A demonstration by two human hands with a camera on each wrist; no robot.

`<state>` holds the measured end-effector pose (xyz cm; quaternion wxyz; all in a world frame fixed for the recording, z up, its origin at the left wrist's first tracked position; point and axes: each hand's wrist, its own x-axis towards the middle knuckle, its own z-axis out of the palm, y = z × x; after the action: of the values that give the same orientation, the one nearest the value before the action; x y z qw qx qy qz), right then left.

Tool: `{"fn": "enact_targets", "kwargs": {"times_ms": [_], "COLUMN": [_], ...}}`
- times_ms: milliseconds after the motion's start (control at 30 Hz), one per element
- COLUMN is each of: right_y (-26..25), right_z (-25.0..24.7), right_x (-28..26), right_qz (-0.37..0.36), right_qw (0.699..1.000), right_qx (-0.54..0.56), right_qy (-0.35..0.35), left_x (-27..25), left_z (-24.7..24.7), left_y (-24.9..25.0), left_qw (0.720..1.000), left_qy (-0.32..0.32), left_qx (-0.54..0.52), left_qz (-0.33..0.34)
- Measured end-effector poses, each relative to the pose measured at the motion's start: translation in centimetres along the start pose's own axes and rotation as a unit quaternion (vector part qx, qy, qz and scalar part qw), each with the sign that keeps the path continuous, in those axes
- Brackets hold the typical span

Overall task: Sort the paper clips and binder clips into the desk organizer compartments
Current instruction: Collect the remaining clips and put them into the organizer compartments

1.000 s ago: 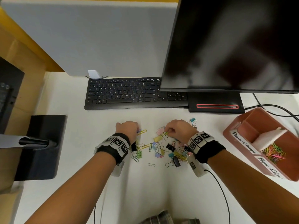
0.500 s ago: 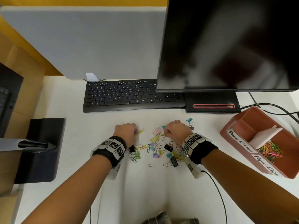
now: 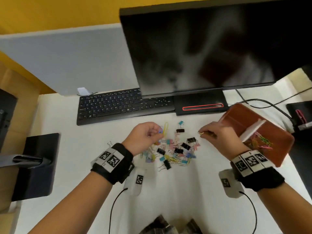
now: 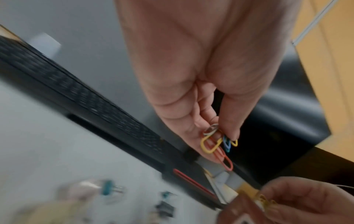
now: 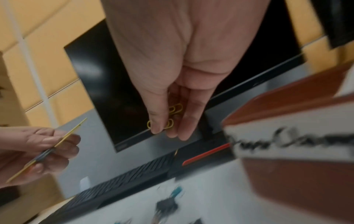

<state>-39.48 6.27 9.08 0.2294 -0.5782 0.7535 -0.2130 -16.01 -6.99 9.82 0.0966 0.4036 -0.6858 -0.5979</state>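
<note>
A heap of coloured paper clips and binder clips lies mid-desk. My left hand is raised above the heap's left side and pinches several coloured paper clips, a long yellow one sticking up. My right hand hovers right of the heap, in front of the organizer, pinching yellow paper clips. The brown desk organizer stands at the right. Its near compartment holds coloured paper clips behind a white divider.
A black keyboard lies behind the heap, with a large dark monitor and its base to the right. Cables run behind the organizer. A black stand sits at the left. Wrist-camera cords trail on the near desk.
Both hands have lifted off the heap with paper clips pinched. The right hand has moved right toward the organizer. The head view has shifted closer and to the right.
</note>
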Motion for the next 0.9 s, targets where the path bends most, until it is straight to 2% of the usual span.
{"fn": "enact_targets", "kwargs": {"times_ms": [100,233,300,400,500,600,700,800,900], "right_y": [2.9,7.9,10.2,13.2,14.5,14.4,13.8,12.0,8.7], "right_z": [-4.1,-8.3,-9.5,-10.0,-9.5,-9.0,-8.6,-7.5,-5.1], "right_x": [-2.9,-6.8,-8.3,-9.3,-9.1,-8.6,-8.1,-6.9,-4.6], "right_qz": [0.034,0.138,0.187,0.221,0.257,0.247,0.202,0.137,0.029], "right_qw": [0.997,0.979,0.967,0.960,0.959,0.963,0.972,0.984,0.995], "right_qx": [-0.007,-0.032,-0.022,0.012,0.030,0.029,0.021,0.016,0.020], "right_qy": [0.074,0.148,0.172,0.173,0.114,0.100,0.123,0.111,0.096], "left_x": [2.6,6.3,7.7,9.2,10.0,9.9,8.8,6.8,3.9], "left_z": [5.9,16.0,21.0,27.0,29.7,29.2,25.5,19.4,12.4], "left_y": [4.0,9.0,10.4,11.0,10.6,10.8,11.0,9.1,4.9], "left_qw": [0.998,0.990,0.990,0.993,0.991,0.989,0.989,0.992,0.993], "left_qy": [-0.040,-0.105,-0.103,-0.106,-0.128,-0.143,-0.131,-0.059,0.023], "left_qx": [-0.014,-0.030,-0.012,-0.010,0.024,0.028,0.027,0.060,0.109], "left_qz": [0.047,0.086,0.091,0.047,0.011,0.007,0.059,0.090,0.037]}}
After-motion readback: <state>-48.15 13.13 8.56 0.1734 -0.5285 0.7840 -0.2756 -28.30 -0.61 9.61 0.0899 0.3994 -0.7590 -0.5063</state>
